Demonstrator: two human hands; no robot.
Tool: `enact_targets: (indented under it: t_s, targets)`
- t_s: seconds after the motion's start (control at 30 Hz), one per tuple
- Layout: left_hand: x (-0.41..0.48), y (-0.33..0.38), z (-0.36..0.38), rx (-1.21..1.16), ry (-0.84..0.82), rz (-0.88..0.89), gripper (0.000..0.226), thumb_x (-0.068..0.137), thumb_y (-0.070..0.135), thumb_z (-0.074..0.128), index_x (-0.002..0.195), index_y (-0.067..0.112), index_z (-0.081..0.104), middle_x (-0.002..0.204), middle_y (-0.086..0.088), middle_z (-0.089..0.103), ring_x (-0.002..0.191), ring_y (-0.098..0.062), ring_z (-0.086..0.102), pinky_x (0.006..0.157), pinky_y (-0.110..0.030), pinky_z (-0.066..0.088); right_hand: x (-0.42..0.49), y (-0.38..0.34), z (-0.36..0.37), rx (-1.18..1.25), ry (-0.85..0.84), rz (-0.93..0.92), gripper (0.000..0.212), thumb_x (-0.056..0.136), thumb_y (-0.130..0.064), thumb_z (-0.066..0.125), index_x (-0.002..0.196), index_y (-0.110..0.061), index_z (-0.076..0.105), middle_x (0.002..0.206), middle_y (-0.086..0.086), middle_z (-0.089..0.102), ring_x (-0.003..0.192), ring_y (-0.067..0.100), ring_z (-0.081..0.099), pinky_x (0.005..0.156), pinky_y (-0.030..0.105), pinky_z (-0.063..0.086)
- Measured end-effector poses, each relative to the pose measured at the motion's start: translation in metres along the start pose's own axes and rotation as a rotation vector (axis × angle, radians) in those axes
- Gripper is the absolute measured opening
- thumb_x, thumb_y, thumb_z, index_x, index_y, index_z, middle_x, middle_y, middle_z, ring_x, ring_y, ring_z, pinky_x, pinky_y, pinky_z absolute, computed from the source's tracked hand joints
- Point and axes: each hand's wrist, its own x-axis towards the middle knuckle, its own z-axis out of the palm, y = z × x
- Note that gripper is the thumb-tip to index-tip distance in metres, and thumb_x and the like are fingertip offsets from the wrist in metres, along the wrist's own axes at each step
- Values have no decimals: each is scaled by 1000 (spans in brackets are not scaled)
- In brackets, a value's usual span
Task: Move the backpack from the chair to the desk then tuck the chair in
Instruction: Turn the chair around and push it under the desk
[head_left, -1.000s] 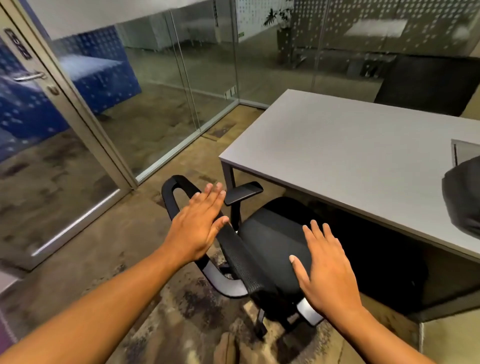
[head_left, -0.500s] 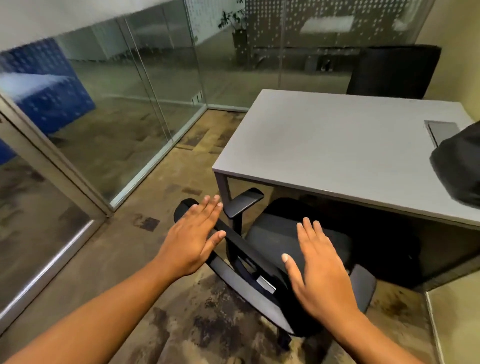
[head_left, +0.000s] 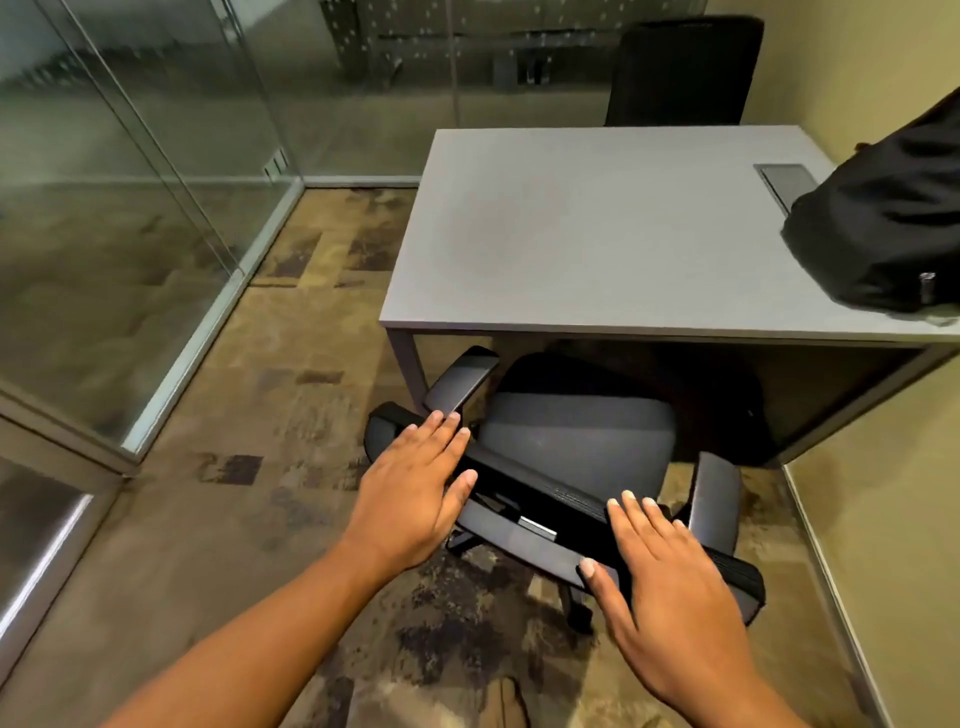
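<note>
A person's left hand (head_left: 413, 493) and right hand (head_left: 670, 587) lie flat on the top edge of a black office chair's (head_left: 576, 447) backrest, fingers (head_left: 441, 431) straight and close together, gripping nothing. The chair faces a grey worktop (head_left: 597, 228), the front of its seat just under the near edge. A black backpack (head_left: 883, 223) rests on the worktop's right end. Beyond, a second dark chair (head_left: 685, 70) stands at the far side, beside glass partitions (head_left: 130, 182).
</note>
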Motion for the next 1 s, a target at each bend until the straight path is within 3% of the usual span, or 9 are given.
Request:
enact_targets:
  t_s: [0.07,0.17,0.4,0.57,1.0]
  targets:
    - [1,1,0,2,14,1,58,99,48,24,142,16,45,151,-2,41,143,-15,27,117,-31,16,-2,-1,2,-51,20,16,75,92,-68,16,146,-21,37,151,-5,38,141,11,29,113,34,25]
    - [0,3,-1,0,26,10,56,98,45,26,139,14,49,147,-3,46,141,-18,32,115,-33,19,-2,-2,4,-93,43,37,70,94,-65,22,141,-20,46,145,-3,48,136,14,41,109,35,33]
    - [2,14,2,-10,32,-14,54,98,41,26,136,14,53,145,-5,49,141,-19,33,115,-38,27,3,14,5,-102,88,-23,62,98,-55,18,144,-22,42,147,-5,45,139,12,35,109,35,37]
    - [2,28,9,-11,18,-39,54,99,39,25,137,14,52,146,-5,48,141,-20,32,115,-39,27,5,31,1,-109,112,-52,54,100,-44,22,142,-20,45,145,-4,48,138,11,37,109,29,29]
    - [20,48,19,-4,48,-90,49,98,37,30,134,15,55,144,-7,51,140,-23,34,114,-38,25,32,65,-4,-116,147,-90,54,100,-43,21,143,-19,43,147,-2,46,141,9,30,113,28,25]
